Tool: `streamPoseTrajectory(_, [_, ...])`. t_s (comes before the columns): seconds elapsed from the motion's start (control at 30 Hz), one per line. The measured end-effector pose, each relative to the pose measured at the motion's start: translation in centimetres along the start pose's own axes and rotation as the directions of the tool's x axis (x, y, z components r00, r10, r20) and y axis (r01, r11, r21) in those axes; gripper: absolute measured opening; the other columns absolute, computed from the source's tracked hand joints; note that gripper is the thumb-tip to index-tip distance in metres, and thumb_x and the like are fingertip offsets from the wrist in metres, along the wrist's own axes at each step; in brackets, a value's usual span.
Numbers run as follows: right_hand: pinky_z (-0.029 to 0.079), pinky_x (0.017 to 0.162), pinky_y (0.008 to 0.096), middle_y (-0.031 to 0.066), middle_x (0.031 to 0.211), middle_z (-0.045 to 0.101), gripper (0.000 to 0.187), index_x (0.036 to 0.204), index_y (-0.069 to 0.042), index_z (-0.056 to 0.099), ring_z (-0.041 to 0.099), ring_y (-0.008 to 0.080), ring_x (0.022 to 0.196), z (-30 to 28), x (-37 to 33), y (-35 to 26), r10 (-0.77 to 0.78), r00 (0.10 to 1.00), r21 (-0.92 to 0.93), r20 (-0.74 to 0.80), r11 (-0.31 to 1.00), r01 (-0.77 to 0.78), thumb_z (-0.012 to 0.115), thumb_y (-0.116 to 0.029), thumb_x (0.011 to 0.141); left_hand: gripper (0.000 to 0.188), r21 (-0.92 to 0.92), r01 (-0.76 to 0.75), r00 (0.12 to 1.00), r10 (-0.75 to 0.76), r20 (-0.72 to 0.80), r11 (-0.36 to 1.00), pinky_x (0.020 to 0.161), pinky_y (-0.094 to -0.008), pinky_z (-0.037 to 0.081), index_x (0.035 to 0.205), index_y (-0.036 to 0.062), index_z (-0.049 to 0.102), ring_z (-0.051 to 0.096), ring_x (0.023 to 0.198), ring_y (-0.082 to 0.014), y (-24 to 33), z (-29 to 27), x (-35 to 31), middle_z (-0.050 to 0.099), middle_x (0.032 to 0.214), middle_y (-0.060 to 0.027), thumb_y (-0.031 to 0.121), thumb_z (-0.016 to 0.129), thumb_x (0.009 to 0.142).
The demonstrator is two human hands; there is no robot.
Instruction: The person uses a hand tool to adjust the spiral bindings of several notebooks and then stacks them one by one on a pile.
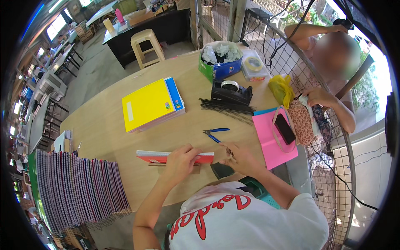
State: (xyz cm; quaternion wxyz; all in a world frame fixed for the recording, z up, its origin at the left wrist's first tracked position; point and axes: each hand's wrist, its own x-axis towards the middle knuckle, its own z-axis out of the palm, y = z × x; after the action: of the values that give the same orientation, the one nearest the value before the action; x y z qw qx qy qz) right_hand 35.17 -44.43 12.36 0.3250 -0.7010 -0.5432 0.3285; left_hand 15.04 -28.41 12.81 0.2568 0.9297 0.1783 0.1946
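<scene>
My left hand (180, 161) grips a red-covered notebook (160, 159) from above, its pages edge-up near the front of the table. Under the notebook shows a small wooden block (196, 170). Just past the notebook's right end is my right hand (241, 159), its fingers curled in a pinch; whatever they hold, if anything, is too small to make out. Blue-handled cutters (217, 134) lie on the table beyond my right hand, jaws pointing left. Farther back, several black spiral coils (227, 109) rest beside a black tape dispenser (231, 92).
Spiral-bound notebooks (79, 187) stand in a long row at left. Yellow and blue notebooks (148, 106) are stacked mid-table. A pink folder (271, 139) with a phone (285, 129) lies at right. A box of crumpled plastic (221, 60) stands behind. Another person (321, 71) is beyond the wire fence.
</scene>
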Motion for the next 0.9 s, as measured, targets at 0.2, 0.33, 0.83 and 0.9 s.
streamPoseTrajectory(0.2, [0.049, 0.079, 0.0351, 0.0145, 0.103, 0.058, 0.033, 0.125, -0.004, 0.057, 0.059, 0.0234, 0.093, 1.1, -0.2, 2.2, -0.188, 0.980, -0.039, -0.071, 0.982, 0.186, 0.065, -0.011, 0.094, 0.023, 0.003, -0.004, 1.000, 0.004, -0.027, 1.000, 0.068, -0.0403, 0.048, 0.097, 0.0116, 0.071, 0.061, 0.077, -0.0289, 0.4, 0.5, -1.1, 0.062, 0.083, -0.0075, 0.000, 0.070, 0.077])
streamPoseTrajectory(0.33, [0.052, 0.075, 0.0340, 0.0105, 0.094, 0.063, 0.028, 0.118, -0.004, 0.062, 0.064, 0.0255, 0.086, 0.5, -0.7, 0.9, -0.049, 0.999, 0.265, 0.011, 0.963, 0.044, 0.068, -0.004, 0.091, 0.028, 0.118, -0.127, 0.983, 0.141, -0.120, 0.985, 0.071, -0.0382, 0.045, 0.098, 0.0148, 0.071, 0.062, 0.081, -0.0226, 0.6, 1.6, -3.6, 0.062, 0.085, -0.0029, -0.001, 0.072, 0.075])
streamPoseTrajectory(0.83, [0.050, 0.078, 0.0383, 0.0028, 0.096, 0.064, 0.024, 0.100, -0.014, 0.070, 0.059, 0.0256, 0.090, 1.3, 0.2, 0.7, -0.443, 0.896, 0.057, 0.039, 0.896, 0.440, 0.075, -0.005, 0.079, 0.033, 0.240, -0.241, 0.925, 0.297, -0.235, 0.940, 0.077, -0.0359, 0.042, 0.104, 0.0117, 0.073, 0.062, 0.087, -0.0174, 0.4, 2.7, -6.1, 0.065, 0.093, 0.0006, 0.006, 0.074, 0.072])
streamPoseTrajectory(0.9, [0.049, 0.080, 0.0381, 0.0015, 0.096, 0.065, 0.024, 0.099, -0.014, 0.070, 0.057, 0.0250, 0.090, 1.3, 0.3, 0.8, -0.461, 0.887, 0.023, 0.030, 0.887, 0.461, 0.075, -0.005, 0.078, 0.040, 0.211, -0.239, 0.930, 0.286, -0.230, 0.948, 0.074, -0.0359, 0.043, 0.105, 0.0122, 0.074, 0.063, 0.084, -0.0184, 0.7, 2.3, -5.7, 0.066, 0.091, 0.0000, -0.001, 0.073, 0.067])
